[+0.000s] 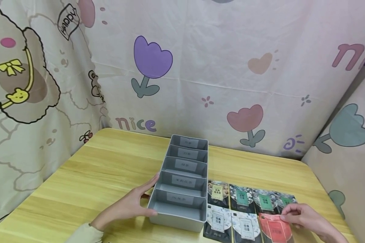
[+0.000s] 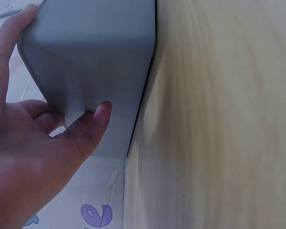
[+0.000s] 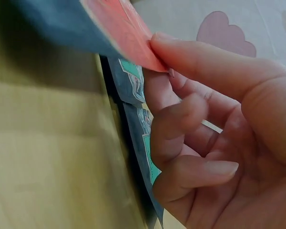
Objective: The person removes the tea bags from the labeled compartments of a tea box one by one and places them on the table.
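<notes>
A long grey organizer box [image 1: 182, 221] with several compartments in a row stands on the table, a paper label in each. My left hand [image 1: 137, 202] rests against its near left side, thumb by the front corner and index finger stretched along the side. In the left wrist view, thumb and fingers lie against the grey wall [image 2: 95, 62]. At the right, my right hand [image 1: 305, 219] pinches the upper corner of a red tea packet [image 1: 275, 229] between thumb and index finger. The right wrist view shows that red packet [image 3: 126, 31] lifted at this corner, the other fingers loosely curled.
Right of the box lie two rows of tea packets: a yellow-labelled one [image 1: 218, 193], green-labelled ones [image 1: 241, 198] behind, and two white-patterned ones [image 1: 218, 221] in front. A printed curtain [image 1: 182, 101] hangs behind the wooden table [image 1: 109, 162].
</notes>
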`<move>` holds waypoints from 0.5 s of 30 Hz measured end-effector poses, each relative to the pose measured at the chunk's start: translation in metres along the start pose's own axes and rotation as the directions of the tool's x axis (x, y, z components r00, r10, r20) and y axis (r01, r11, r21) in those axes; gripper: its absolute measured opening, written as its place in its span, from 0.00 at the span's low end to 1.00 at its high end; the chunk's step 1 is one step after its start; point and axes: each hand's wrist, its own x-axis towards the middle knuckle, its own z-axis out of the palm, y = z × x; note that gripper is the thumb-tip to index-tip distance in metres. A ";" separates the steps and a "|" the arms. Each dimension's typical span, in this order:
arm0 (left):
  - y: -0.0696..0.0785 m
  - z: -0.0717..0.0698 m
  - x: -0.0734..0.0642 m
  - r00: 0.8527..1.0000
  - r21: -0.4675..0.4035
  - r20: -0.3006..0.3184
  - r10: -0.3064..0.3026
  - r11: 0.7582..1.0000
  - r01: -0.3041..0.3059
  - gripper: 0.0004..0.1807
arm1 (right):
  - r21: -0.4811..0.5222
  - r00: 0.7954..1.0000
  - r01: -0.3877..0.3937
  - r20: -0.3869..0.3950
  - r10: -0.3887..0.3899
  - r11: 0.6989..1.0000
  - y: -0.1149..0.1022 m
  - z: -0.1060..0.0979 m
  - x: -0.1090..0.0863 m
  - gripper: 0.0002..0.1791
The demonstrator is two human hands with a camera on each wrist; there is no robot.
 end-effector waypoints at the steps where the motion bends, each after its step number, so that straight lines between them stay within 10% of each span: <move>1: 0.000 0.000 0.000 1.000 0.003 -0.003 -0.004 1.000 0.004 0.58 | -0.006 1.000 0.003 -0.004 -0.003 1.000 0.000 0.000 0.000 0.09; 15: -0.001 0.002 -0.002 1.000 0.019 -0.012 0.006 1.000 -0.006 0.58 | -0.074 0.998 0.015 -0.057 -0.019 0.997 0.005 0.001 0.001 0.12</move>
